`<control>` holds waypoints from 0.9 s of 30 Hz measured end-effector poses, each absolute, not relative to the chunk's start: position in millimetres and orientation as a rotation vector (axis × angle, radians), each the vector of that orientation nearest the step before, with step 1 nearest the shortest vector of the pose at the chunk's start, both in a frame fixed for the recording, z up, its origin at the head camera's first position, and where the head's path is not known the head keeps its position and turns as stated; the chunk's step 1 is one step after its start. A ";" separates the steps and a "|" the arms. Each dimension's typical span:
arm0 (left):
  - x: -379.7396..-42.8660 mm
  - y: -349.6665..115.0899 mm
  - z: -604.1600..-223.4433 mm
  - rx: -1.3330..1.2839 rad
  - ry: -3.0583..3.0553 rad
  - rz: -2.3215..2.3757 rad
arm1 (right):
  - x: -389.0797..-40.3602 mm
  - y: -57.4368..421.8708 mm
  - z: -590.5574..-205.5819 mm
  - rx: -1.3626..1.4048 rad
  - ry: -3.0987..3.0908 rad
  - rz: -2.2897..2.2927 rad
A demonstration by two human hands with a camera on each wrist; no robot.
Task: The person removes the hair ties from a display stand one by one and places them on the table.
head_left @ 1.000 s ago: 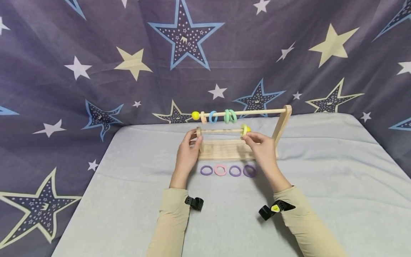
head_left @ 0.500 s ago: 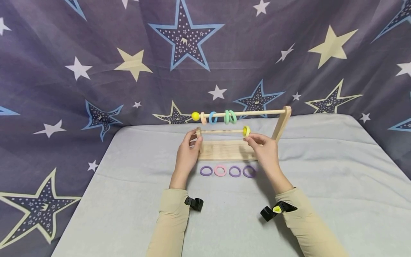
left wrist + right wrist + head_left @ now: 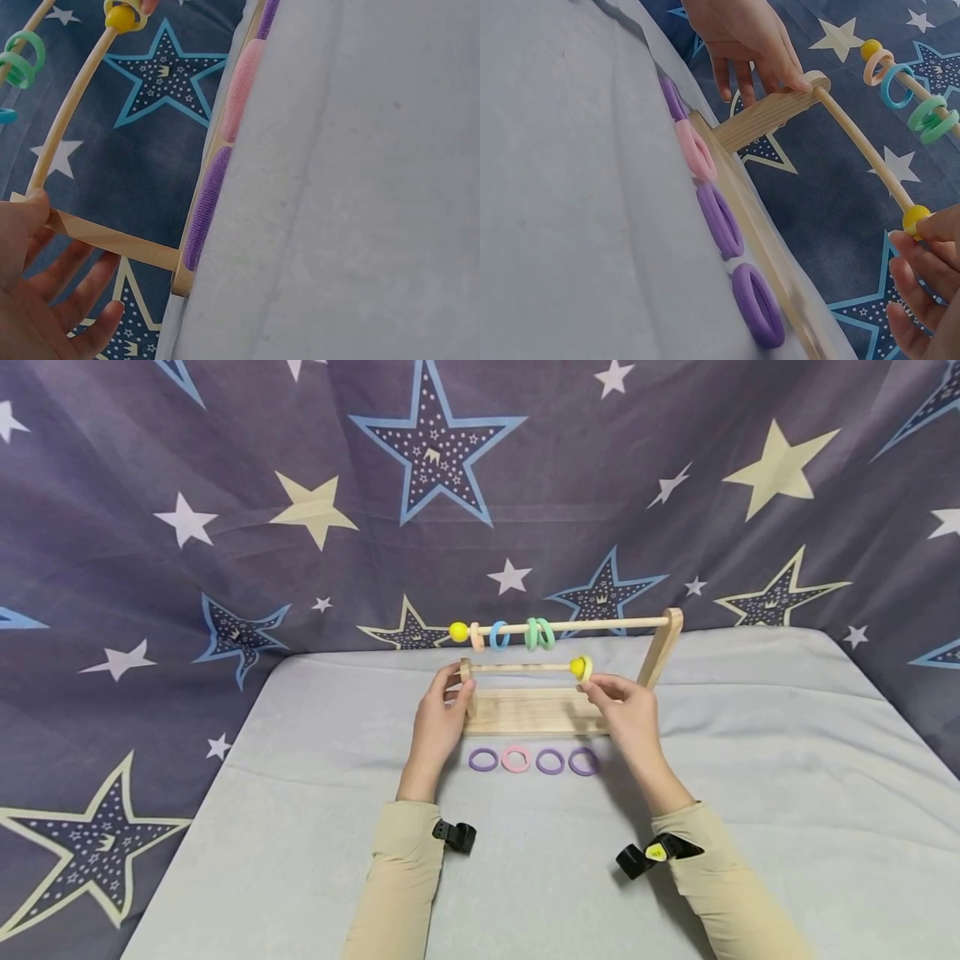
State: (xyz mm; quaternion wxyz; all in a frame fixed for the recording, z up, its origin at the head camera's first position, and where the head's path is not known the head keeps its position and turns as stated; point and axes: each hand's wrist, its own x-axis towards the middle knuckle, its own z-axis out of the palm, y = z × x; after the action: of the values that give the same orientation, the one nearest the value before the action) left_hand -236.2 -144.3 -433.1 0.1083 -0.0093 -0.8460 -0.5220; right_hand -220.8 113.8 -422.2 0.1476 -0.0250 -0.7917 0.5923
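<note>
A wooden stand has a base board [image 3: 525, 714] and two rods at different heights. My left hand [image 3: 438, 714] grips the short post [image 3: 120, 238] at the stand's left, thumb on its top end and other fingers spread behind. From that post the lower rod [image 3: 517, 667] runs right to a yellow ball [image 3: 577, 668]. My right hand [image 3: 630, 714] pinches a yellow ring [image 3: 588, 668] between thumb and fingertips, at the ball's outer side. Whether ring and ball touch, I cannot tell. In the right wrist view, fingers partly hide the ring.
The upper rod [image 3: 607, 624] carries a peach ring [image 3: 476, 638], a blue ring [image 3: 494, 636] and two green rings [image 3: 532, 634]. In front of the base lie a pink hair tie [image 3: 507, 760] and several purple ones [image 3: 551, 772]. A star-patterned cloth [image 3: 247, 543] hangs behind.
The yellow ring has moved right along the lower rod, over the yellow ball to its outer side, with my right hand. My left hand stays on the post.
</note>
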 end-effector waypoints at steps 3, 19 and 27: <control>-236.5 -144.3 -433.5 -0.031 -2.484 -1.538 | -220.6 116.8 -421.6 -0.063 -2.292 1.687; -235.3 -144.8 -433.1 -0.037 -2.479 -1.552 | -216.8 139.8 -409.4 0.087 -2.464 1.551; -235.8 -145.7 -433.7 -0.050 -2.477 -1.541 | -210.6 155.5 -396.7 0.226 -2.630 1.356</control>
State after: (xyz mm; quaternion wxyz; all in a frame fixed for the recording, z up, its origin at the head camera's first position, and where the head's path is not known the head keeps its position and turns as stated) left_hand -235.8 -145.7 -433.7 0.1117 -0.0171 -0.8436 -0.5250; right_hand -210.6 155.5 -396.7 0.0868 0.0758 -0.8829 0.4552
